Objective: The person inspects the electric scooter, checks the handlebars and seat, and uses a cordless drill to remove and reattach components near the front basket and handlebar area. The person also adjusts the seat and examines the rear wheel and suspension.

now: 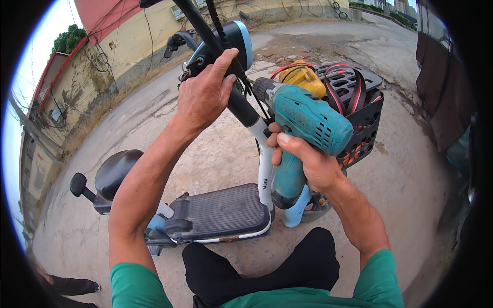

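A teal cordless drill [316,120] with a black chuck is in my right hand [318,161], which is closed around its handle. The chuck points up and left, close to the dark cables beside the steering column [241,108] of an electric scooter. My left hand [205,95] is wrapped over the column's black upper part, index finger and thumb at the cables. Its lower fingers are hidden, and I cannot tell whether the drill's tip touches anything. Below the black part, the column's lower tube [263,154] is white.
A black basket [372,126] at the scooter's front holds a yellow tool or case [303,77] and a red-edged strap [358,92]. The ribbed footboard [221,210] and black seat [118,172] lie left. Someone's dark-trousered leg [72,286] shows at lower left.
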The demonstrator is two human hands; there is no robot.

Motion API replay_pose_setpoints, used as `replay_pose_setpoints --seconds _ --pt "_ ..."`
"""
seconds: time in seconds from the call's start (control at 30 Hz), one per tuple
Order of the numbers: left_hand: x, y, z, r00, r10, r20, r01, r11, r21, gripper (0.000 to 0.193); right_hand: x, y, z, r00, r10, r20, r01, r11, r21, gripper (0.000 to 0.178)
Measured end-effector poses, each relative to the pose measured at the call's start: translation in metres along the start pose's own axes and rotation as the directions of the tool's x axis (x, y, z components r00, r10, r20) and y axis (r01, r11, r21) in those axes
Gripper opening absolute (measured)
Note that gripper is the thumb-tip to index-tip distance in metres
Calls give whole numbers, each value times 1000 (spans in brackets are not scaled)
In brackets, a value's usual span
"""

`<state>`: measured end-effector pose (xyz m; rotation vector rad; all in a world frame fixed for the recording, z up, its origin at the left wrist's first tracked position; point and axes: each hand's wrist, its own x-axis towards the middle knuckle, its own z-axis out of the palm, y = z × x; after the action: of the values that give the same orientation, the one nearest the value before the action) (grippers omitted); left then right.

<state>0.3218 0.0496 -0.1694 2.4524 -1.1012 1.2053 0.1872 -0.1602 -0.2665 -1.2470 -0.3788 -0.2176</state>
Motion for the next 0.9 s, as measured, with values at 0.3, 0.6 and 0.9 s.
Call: replay_pose_setpoints --seconds 0.3,0.6,0.9 --pt "57 4 -52 814 573 98 -538 680 497 55 -13 15 -3 999 -21 -41 22 999 32 44" --pt "128 25 -37 828 367 423 -557 617 555 27 -12 7 6 997 -58 -56 59 998 16 37" --pt "129 20 -27 830 434 351 -558 673 485 23 16 14 28 992 -34 -125 38 999 30 36"
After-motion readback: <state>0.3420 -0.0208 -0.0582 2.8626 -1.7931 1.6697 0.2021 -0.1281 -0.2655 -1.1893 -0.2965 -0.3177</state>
